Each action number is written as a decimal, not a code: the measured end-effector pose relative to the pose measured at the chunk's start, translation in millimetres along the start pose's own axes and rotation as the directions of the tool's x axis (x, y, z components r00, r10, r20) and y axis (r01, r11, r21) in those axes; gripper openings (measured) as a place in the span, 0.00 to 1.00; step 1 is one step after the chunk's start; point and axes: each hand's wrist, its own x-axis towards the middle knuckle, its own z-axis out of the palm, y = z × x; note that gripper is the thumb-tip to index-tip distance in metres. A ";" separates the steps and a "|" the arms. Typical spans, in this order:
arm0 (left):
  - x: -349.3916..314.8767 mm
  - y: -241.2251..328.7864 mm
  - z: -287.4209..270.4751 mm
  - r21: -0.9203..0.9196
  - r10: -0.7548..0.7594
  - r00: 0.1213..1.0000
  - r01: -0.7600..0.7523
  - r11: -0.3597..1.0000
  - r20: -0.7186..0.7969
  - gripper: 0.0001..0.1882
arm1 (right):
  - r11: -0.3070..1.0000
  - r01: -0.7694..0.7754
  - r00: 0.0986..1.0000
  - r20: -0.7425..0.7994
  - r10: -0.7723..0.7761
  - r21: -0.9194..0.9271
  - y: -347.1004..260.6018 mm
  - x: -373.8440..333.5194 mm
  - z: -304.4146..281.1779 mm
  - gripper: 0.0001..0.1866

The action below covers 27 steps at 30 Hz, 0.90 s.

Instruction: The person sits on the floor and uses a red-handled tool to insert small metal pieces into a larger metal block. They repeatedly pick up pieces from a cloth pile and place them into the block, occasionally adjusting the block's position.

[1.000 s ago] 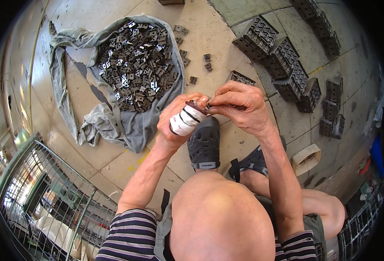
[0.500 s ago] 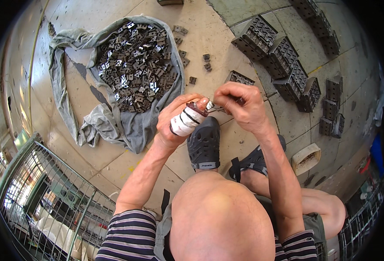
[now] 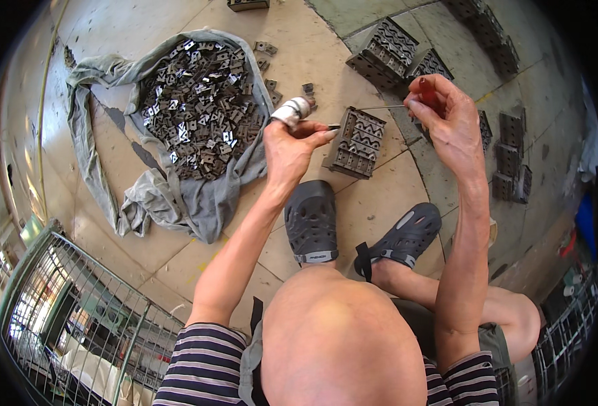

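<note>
My left hand (image 3: 289,145) pinches a small dark metal piece (image 3: 333,127) between thumb and fingertip. A white wrap with dark bands (image 3: 291,111) covers one of its fingers. My right hand (image 3: 448,122) is closed round a thin-shafted tool with a reddish handle (image 3: 428,93); the slim shaft points left, over a metal block (image 3: 358,143). This dark block, with zigzag rows on top, stands on the floor just right of my left fingertips. Many similar small metal pieces (image 3: 201,111) lie heaped on a grey cloth (image 3: 207,213) to the left.
More metal blocks (image 3: 390,51) stand in rows at the right, with others (image 3: 512,155) farther right. A few loose pieces (image 3: 266,47) lie beside the cloth. My dark clogs (image 3: 310,223) are below the block. A green wire cage (image 3: 96,311) occupies the lower left.
My hands, close together before, have moved apart. The left went forward with a small metal piece; the right went forward and right with the tool. The block between them now shows fully.
</note>
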 end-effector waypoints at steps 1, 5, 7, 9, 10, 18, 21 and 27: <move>4.4 -1.1 5.5 0.064 -0.023 1.000 0.022 0.998 0.011 0.27 | 0.997 0.063 0.998 -0.031 -0.062 0.032 -0.8 -0.6 1.9 0.09; 18.1 -1.3 17.8 0.244 -0.072 0.994 0.049 0.969 0.085 0.29 | 0.999 0.035 0.999 -0.031 -0.035 -0.004 -3.0 -4.7 15.3 0.12; 22.2 1.4 18.5 0.347 -0.099 0.986 0.048 0.937 0.131 0.30 | 0.998 0.050 0.997 -0.057 -0.053 -0.045 -5.1 -7.0 20.0 0.13; 28.9 6.1 17.9 0.350 -0.151 0.973 0.082 0.933 0.174 0.31 | 0.993 0.055 0.996 -0.063 -0.062 -0.106 -7.8 -9.0 21.5 0.13; 32.1 8.7 16.9 0.381 -0.184 0.964 0.099 0.919 0.193 0.31 | 0.987 0.066 0.995 -0.060 -0.075 -0.146 -9.1 -9.8 21.6 0.12; 56.7 20.1 18.9 0.577 -0.335 0.915 0.154 0.802 0.222 0.30 | 0.977 0.087 0.991 -0.080 -0.104 -0.196 -10.3 -9.5 24.0 0.11; 59.0 20.8 18.5 0.543 -0.368 0.911 0.216 0.811 0.188 0.29 | 0.965 0.107 0.987 -0.091 -0.132 -0.241 -9.1 -9.7 24.6 0.11; 48.3 9.0 17.5 0.496 -0.150 0.953 -0.002 0.868 0.265 0.32 | 0.954 0.115 0.986 -0.086 -0.144 -0.276 -9.7 -10.2 27.0 0.12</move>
